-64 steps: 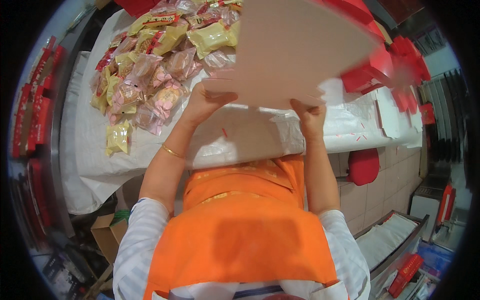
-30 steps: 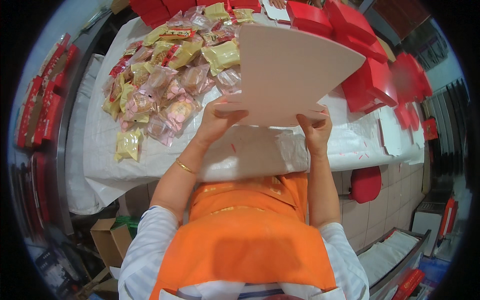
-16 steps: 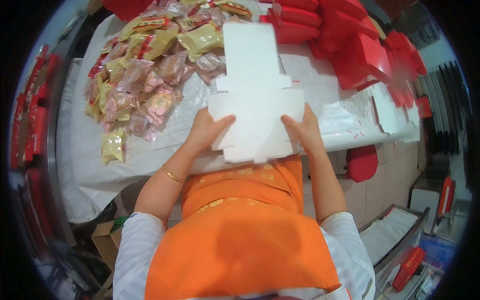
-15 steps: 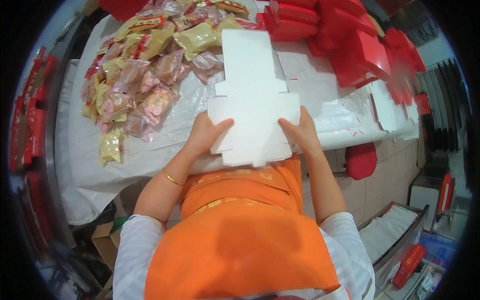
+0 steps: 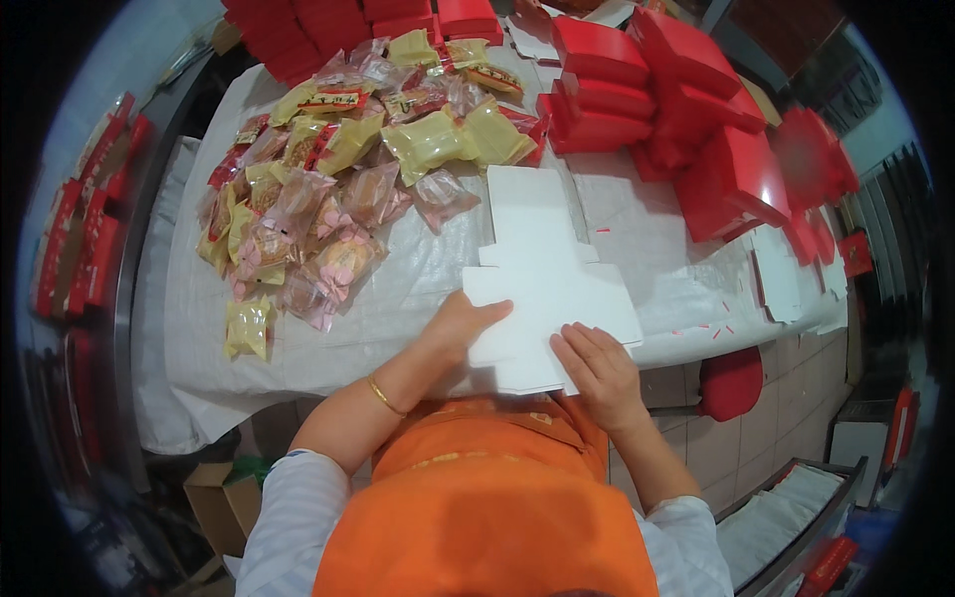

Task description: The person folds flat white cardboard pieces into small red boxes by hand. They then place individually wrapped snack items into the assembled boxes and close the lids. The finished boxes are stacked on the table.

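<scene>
A flat, die-cut cardboard box blank (image 5: 547, 284) lies white side up at the table's near edge, its long flap pointing away from me. My left hand (image 5: 462, 324) is closed on its left side, thumb on top and the other fingers hidden beneath. On the lower right part of the blank, my right hand (image 5: 604, 378) rests with its fingers laid flat over the white surface. Just beyond the long flap is a heap of wrapped pastries (image 5: 358, 184) in clear and yellow packets. One small yellow packet (image 5: 248, 328) sits apart at the heap's near left.
Red boxes (image 5: 607, 95) are stacked at the back right, and more red boxes (image 5: 298, 40) at the back left. White flat blanks (image 5: 778, 274) lie at the table's right edge. A red stool (image 5: 731, 383) stands below it. An open carton (image 5: 221, 507) is at the lower left.
The blank has been lowered onto the table edge. My right hand has left its right edge and now lies flat on top; my left hand still grips the left side. The view has shifted.
</scene>
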Demonstrator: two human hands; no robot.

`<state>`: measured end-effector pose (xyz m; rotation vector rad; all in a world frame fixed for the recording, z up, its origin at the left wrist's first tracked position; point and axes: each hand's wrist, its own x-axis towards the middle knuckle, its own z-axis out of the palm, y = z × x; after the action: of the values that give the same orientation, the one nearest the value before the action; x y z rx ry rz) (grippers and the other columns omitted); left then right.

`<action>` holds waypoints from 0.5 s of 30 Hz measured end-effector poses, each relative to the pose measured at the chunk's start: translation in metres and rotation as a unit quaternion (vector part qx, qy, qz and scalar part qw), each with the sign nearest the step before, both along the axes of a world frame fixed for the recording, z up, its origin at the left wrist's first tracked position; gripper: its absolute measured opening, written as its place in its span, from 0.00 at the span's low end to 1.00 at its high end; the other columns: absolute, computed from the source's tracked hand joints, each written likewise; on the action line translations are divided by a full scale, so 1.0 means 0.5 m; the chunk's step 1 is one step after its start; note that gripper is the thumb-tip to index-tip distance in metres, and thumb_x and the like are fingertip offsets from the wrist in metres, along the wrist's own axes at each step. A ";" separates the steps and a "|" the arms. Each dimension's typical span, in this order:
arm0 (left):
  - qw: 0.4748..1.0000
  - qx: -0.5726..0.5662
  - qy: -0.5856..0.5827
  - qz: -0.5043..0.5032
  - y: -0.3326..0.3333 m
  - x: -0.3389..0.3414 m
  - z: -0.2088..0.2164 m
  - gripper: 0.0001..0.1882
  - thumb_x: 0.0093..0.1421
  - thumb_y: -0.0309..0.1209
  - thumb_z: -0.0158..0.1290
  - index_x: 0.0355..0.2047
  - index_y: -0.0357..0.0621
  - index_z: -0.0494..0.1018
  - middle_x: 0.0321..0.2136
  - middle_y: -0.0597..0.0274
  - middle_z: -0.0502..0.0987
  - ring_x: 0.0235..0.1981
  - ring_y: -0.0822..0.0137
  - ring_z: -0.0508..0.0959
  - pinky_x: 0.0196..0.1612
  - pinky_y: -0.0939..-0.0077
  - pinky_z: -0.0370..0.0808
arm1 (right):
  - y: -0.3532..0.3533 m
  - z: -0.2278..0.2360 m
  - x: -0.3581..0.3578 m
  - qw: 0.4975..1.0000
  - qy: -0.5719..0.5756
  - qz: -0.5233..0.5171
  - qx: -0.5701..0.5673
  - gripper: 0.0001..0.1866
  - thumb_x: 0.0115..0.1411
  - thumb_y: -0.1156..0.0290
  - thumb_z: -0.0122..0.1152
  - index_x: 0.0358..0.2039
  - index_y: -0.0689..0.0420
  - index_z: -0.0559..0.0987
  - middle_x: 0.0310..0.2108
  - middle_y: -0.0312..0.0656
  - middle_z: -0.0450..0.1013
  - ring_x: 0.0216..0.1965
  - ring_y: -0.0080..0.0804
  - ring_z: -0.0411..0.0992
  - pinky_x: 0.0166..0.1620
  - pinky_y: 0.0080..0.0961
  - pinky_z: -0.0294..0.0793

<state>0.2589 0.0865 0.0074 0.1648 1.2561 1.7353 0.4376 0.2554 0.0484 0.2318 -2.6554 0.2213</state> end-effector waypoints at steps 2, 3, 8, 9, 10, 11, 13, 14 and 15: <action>0.997 0.047 -0.064 0.000 0.005 -0.011 0.007 0.19 0.64 0.26 0.53 0.54 0.33 0.68 0.47 0.57 0.76 0.48 0.65 0.77 0.50 0.67 0.76 | 0.008 0.034 -0.008 0.998 0.034 -0.009 -0.046 0.18 0.51 0.76 0.58 0.44 0.60 0.80 0.46 0.46 0.76 0.47 0.43 0.76 0.51 0.36 0.75; 0.989 0.090 -0.116 -0.007 0.003 -0.025 0.028 0.19 0.65 0.27 0.52 0.54 0.33 0.68 0.47 0.58 0.76 0.49 0.65 0.76 0.52 0.66 0.75 | 0.018 0.042 -0.001 0.998 0.041 -0.015 -0.052 0.17 0.50 0.75 0.59 0.43 0.61 0.80 0.43 0.46 0.78 0.45 0.44 0.77 0.49 0.37 0.77; 0.603 -0.145 0.783 -0.048 -0.019 -0.173 0.016 0.17 0.65 0.33 0.47 0.53 0.46 0.71 0.56 0.59 0.73 0.60 0.58 0.69 0.63 0.58 0.63 | 0.056 0.053 0.060 0.995 0.073 -0.052 -0.043 0.16 0.51 0.76 0.60 0.42 0.62 0.80 0.42 0.48 0.79 0.45 0.46 0.78 0.49 0.38 0.77; 0.542 -0.138 0.826 -0.067 0.003 -0.193 0.008 0.17 0.64 0.34 0.48 0.53 0.48 0.71 0.58 0.61 0.71 0.63 0.58 0.66 0.65 0.56 0.60 | 0.057 0.048 0.076 0.995 0.073 -0.057 -0.044 0.15 0.51 0.76 0.60 0.41 0.62 0.80 0.42 0.49 0.79 0.45 0.46 0.78 0.49 0.38 0.77; 0.479 -0.128 0.864 -0.086 0.035 -0.214 -0.002 0.18 0.62 0.34 0.48 0.53 0.51 0.72 0.60 0.62 0.69 0.65 0.58 0.63 0.66 0.53 0.56 | 0.057 0.048 0.089 0.994 0.072 -0.063 -0.044 0.15 0.51 0.76 0.60 0.41 0.62 0.80 0.42 0.49 0.79 0.45 0.46 0.78 0.49 0.39 0.77; 0.412 -0.118 0.897 -0.103 0.062 -0.238 -0.008 0.19 0.61 0.35 0.49 0.53 0.53 0.72 0.62 0.64 0.67 0.67 0.58 0.60 0.68 0.51 0.53 | 0.057 0.050 0.093 0.995 0.064 -0.064 -0.033 0.14 0.51 0.76 0.60 0.40 0.62 0.80 0.42 0.49 0.78 0.45 0.47 0.78 0.49 0.39 0.77; 0.407 -0.109 0.896 -0.142 0.106 -0.295 -0.013 0.20 0.61 0.35 0.49 0.54 0.56 0.71 0.64 0.66 0.64 0.69 0.60 0.56 0.69 0.47 0.47 | 0.048 0.061 0.098 0.996 0.035 -0.076 -0.035 0.14 0.52 0.76 0.60 0.40 0.62 0.80 0.42 0.49 0.78 0.44 0.47 0.78 0.49 0.38 0.77; 0.402 -0.106 0.895 -0.160 0.124 -0.325 -0.011 0.20 0.61 0.35 0.50 0.55 0.57 0.71 0.65 0.68 0.62 0.70 0.62 0.54 0.69 0.45 0.45 | 0.042 0.065 0.095 0.996 0.023 -0.080 -0.038 0.14 0.52 0.76 0.60 0.40 0.62 0.80 0.42 0.49 0.78 0.44 0.47 0.78 0.49 0.38 0.77; 0.391 -0.143 0.888 -0.195 0.147 -0.348 0.001 0.22 0.63 0.36 0.48 0.58 0.57 0.69 0.66 0.69 0.60 0.71 0.63 0.51 0.70 0.45 0.44 | 0.039 0.059 0.093 0.996 0.018 -0.075 -0.045 0.14 0.52 0.76 0.59 0.40 0.62 0.80 0.42 0.49 0.78 0.43 0.46 0.78 0.48 0.37 0.77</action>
<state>0.0849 0.1602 0.0079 2.3504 2.4304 0.1761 0.4843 0.2750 0.0778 0.0075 -2.6053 0.2856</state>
